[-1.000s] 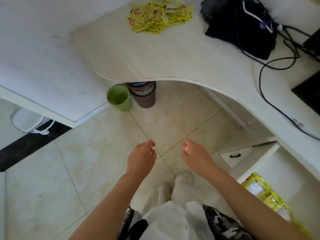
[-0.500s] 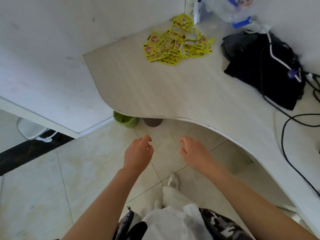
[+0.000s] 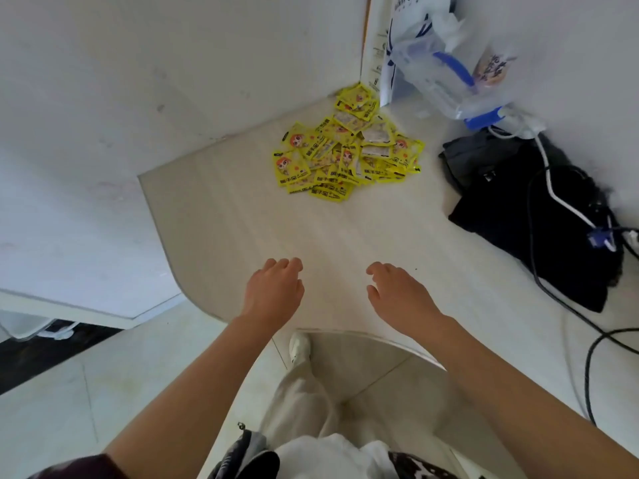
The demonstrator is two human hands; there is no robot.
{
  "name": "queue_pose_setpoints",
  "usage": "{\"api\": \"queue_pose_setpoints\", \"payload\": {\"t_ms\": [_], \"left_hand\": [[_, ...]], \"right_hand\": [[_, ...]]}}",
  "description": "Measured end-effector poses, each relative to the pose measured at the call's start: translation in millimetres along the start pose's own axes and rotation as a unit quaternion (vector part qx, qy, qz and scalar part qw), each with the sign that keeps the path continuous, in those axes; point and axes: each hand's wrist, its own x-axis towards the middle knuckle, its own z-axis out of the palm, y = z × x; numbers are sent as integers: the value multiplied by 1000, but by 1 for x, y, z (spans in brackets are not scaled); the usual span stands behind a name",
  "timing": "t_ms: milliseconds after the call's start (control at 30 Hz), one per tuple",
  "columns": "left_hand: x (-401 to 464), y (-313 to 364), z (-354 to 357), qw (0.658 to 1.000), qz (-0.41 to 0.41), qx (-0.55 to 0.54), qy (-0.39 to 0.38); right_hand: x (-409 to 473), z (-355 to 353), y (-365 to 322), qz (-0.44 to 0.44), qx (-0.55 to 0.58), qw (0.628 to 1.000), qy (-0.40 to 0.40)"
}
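Note:
A heap of several small yellow snack packets (image 3: 347, 155) lies on the pale curved desk (image 3: 242, 219), towards the back near the wall corner. My left hand (image 3: 273, 292) hovers over the desk's front edge with fingers loosely curled and nothing in it. My right hand (image 3: 397, 295) is level with it to the right, fingers relaxed and empty. Both hands are well short of the packets.
A black bag (image 3: 532, 216) with black and white cables (image 3: 560, 202) lies at the right of the desk. Clear plastic bags with blue handles (image 3: 446, 81) and a white paper bag (image 3: 401, 36) stand in the back corner. White walls border the desk on the left. My foot (image 3: 299, 345) is under the edge.
The view has lifted from the floor to the desk top. Both hands have risen from over the floor tiles to above the desk's front edge. The green cup and brown bottle are out of sight.

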Motion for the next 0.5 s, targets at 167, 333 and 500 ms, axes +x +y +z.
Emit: {"api": "queue_pose_setpoints", "payload": {"t_ms": [167,333,500], "left_hand": [[70,-22,-8,999,32,13,-30],[133,-45,-18,995,66,37,-58],[179,-61,-24,990,78,67,-95]], "right_hand": [[62,-27,1,17,-55,998,14],[116,-53,2,51,-82,995,20],[153,-66,5,73,-79,994,10]]}}
